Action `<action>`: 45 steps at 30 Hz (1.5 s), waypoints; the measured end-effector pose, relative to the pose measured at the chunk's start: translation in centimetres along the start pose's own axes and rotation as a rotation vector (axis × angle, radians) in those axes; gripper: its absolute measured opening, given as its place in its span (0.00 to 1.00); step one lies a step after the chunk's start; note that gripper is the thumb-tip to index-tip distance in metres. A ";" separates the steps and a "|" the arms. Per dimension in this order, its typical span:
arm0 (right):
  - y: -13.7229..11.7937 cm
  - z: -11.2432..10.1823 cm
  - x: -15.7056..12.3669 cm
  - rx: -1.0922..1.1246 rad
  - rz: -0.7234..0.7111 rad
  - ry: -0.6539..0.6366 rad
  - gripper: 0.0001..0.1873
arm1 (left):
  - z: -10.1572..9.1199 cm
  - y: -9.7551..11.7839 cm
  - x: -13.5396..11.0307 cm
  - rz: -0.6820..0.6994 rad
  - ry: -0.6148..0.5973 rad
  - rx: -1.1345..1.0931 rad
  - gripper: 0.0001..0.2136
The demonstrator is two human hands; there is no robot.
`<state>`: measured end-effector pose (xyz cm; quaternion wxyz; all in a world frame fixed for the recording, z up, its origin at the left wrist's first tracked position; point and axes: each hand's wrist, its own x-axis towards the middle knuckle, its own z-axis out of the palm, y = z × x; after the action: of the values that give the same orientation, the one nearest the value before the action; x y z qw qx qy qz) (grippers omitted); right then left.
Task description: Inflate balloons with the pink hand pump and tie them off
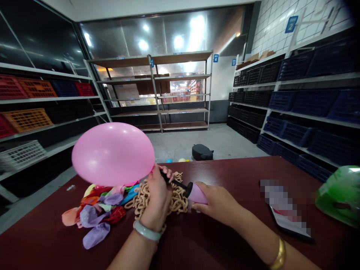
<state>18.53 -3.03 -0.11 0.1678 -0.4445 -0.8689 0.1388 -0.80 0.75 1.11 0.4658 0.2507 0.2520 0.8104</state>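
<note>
A blown-up pink balloon (112,153) floats just above the dark red table (225,176), left of centre. My left hand (156,198) is closed around the balloon's neck where it meets the black nozzle of a hand pump. My right hand (216,202) grips the pump's pink barrel (197,194). Under both hands lies a heap of tan rubber bands (177,198).
A pile of limp coloured balloons (97,213) lies at the left of the table. A phone-like flat object (287,217) and a green inflated balloon (340,195) are at the right. Shelving with crates lines both sides; a dark bag (201,152) sits on the floor beyond.
</note>
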 end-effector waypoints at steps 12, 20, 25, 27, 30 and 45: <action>1.4 -3.1 -0.6 -0.050 -0.040 0.001 0.29 | -0.7 4.3 2.0 0.165 0.021 -0.124 0.12; 0.6 -1.2 0.0 -0.119 -0.021 0.016 0.30 | 1.4 -0.8 -2.2 0.066 -0.003 -0.036 0.13; 0.3 -0.5 0.0 -0.066 -0.020 0.025 0.29 | 2.2 -2.7 -4.1 -0.048 -0.034 -0.024 0.13; 0.2 -0.3 0.1 -0.051 -0.013 0.018 0.30 | 2.2 -2.9 -4.3 -0.059 -0.027 -0.022 0.12; 0.2 0.0 0.2 -0.019 0.008 -0.014 0.29 | 1.7 -2.9 -3.8 -0.088 -0.034 -0.011 0.13; 1.0 -2.3 -0.5 0.029 -0.062 -0.060 0.26 | -1.5 4.3 2.6 0.142 0.047 -0.098 0.10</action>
<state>20.51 -2.61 1.53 0.1524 -0.4108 -0.8847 0.1591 -5.65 0.91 3.25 0.4127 0.2259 0.2043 0.8585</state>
